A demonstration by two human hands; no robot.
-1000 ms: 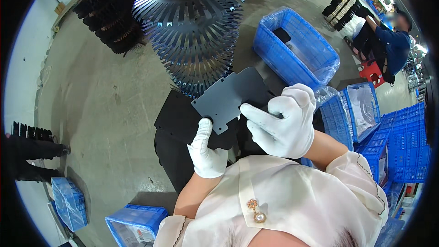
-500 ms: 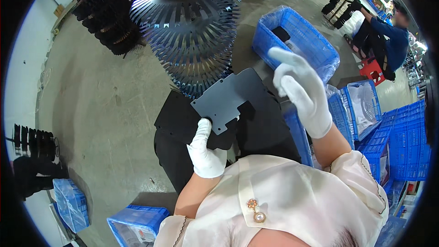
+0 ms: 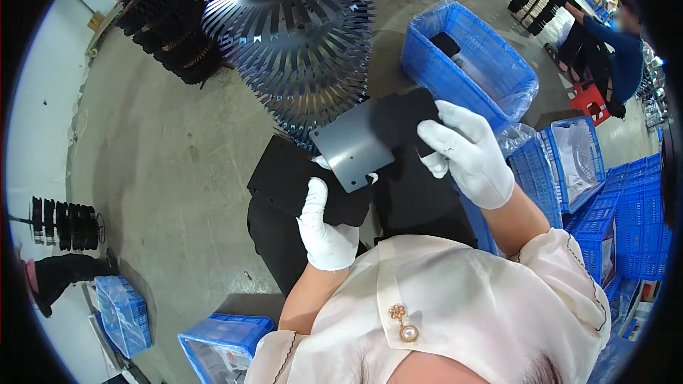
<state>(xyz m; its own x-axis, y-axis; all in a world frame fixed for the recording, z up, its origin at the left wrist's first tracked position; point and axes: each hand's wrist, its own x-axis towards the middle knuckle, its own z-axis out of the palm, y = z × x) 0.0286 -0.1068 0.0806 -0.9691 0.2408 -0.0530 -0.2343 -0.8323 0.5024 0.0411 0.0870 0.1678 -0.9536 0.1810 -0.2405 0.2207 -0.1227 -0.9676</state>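
A flat metal plate point(image 3: 356, 146) with small holes and a notched edge is tilted over my lap. Its left part shines grey; its right part looks dark. My right hand point(image 3: 473, 160), in a white glove, pinches the plate's right end between thumb and fingers. My left hand point(image 3: 325, 235), gloved too, is at the plate's lower left, its thumb raised clear of the edge. White fingertips show past the plate at two places; the rest of those fingers is hidden beneath it. A black flat piece point(image 3: 284, 178) with small holes lies under the plate, over my lap.
A tall rack of fanned metal strips point(image 3: 299, 50) stands directly ahead. A lined blue crate point(image 3: 484, 64) holding dark pieces is at the far right. More blue crates point(image 3: 637, 220) are stacked to the right, others lower left. A person point(image 3: 612, 57) sits at the far right.
My right hand, free before, has come down and taken the plate's right end. The plate has tilted and turned. My left thumb, which pressed on the plate, is now off it.
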